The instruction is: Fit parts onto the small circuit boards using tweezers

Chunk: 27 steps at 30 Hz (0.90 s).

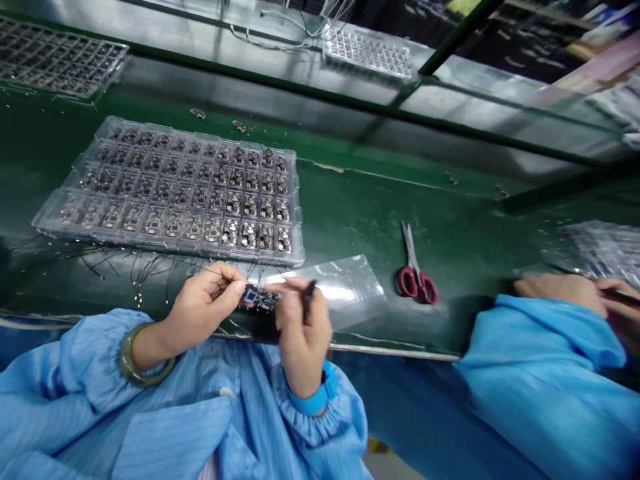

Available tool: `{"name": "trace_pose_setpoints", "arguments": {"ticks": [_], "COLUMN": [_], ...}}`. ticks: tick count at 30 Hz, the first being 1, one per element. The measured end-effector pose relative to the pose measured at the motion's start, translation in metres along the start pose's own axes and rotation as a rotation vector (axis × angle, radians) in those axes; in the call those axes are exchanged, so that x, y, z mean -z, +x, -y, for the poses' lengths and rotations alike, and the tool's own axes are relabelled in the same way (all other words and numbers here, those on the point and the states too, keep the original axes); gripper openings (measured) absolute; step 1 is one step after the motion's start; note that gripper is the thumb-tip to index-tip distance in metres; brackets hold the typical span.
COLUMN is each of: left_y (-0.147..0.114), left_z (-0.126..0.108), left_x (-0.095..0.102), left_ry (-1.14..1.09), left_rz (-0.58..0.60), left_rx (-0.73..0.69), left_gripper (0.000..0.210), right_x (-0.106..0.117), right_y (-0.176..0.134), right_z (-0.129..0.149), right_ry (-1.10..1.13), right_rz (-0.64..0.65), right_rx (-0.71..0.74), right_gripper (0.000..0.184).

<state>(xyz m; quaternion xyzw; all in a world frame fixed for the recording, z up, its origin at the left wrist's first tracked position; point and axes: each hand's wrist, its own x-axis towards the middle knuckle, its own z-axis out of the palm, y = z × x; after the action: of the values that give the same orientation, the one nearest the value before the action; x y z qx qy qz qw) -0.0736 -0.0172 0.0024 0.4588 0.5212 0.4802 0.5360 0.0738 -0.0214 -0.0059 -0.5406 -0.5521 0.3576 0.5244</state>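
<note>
Near the table's front edge, my left hand (205, 303) pinches a small circuit board (259, 299) by its left end. My right hand (303, 327) is at the board's right side, closed around a dark, thin tool (310, 293) that is blurred, so its kind does not show. A clear plastic bag (345, 290) lies flat behind and to the right of that hand. Just beyond both hands sits a clear compartment tray (300, 250) with rows of similar boards. Thin black wires (145, 270) with bright metal ends spread along the tray's front edge.
Red-handled scissors (415, 267) lie to the right. Farther right are a co-worker's blue sleeves (545, 353) and hands. Another filled tray (60, 63) stands back left, and a white tray (367, 50) with cables sits on the shelf. Loose small parts (197, 114) lie behind the near tray.
</note>
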Motion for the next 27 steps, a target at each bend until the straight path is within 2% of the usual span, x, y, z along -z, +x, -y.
{"name": "trace_pose_setpoints", "arguments": {"ticks": [1,3,6,13,17,20,22,24,27], "left_y": [0.0,-0.001,-0.002,-0.001,-0.002,-0.003,-0.003,-0.002,0.0], "left_z": [0.0,0.0,0.002,0.002,0.002,0.006,0.008,0.008,0.006], "left_x": [0.0,0.0,0.001,0.004,0.004,0.005,0.007,0.009,0.012], "left_ry": [-0.011,-0.04,-0.11,-0.194,-0.201,-0.207,-0.098,0.069,0.203], "left_rz": [0.002,0.02,0.076,0.136,0.155,0.134,0.125,0.141,0.169], "left_rx": [-0.003,-0.011,-0.043,-0.081,-0.051,-0.164,-0.287,-0.404,-0.481], "left_gripper": [0.015,0.016,0.017,0.019,0.018,0.02,0.02,0.01,0.008], "right_x": [0.0,-0.001,-0.001,0.002,0.004,0.005,0.007,0.008,0.009], "right_y": [-0.001,-0.002,-0.003,-0.006,-0.006,-0.006,-0.007,-0.008,-0.007], "right_z": [0.0,0.001,0.005,0.008,0.008,0.009,0.008,0.008,0.008], "right_ry": [-0.031,-0.044,-0.041,-0.161,-0.107,-0.078,-0.079,-0.108,-0.173], "right_rz": [0.084,0.146,0.152,0.174,0.16,0.154,0.151,0.138,0.124], "right_rx": [-0.027,-0.033,0.005,0.257,0.265,0.231,0.211,0.198,0.246], "right_gripper": [0.014,0.013,0.013,0.006,0.007,0.007,0.006,0.007,0.006]}}
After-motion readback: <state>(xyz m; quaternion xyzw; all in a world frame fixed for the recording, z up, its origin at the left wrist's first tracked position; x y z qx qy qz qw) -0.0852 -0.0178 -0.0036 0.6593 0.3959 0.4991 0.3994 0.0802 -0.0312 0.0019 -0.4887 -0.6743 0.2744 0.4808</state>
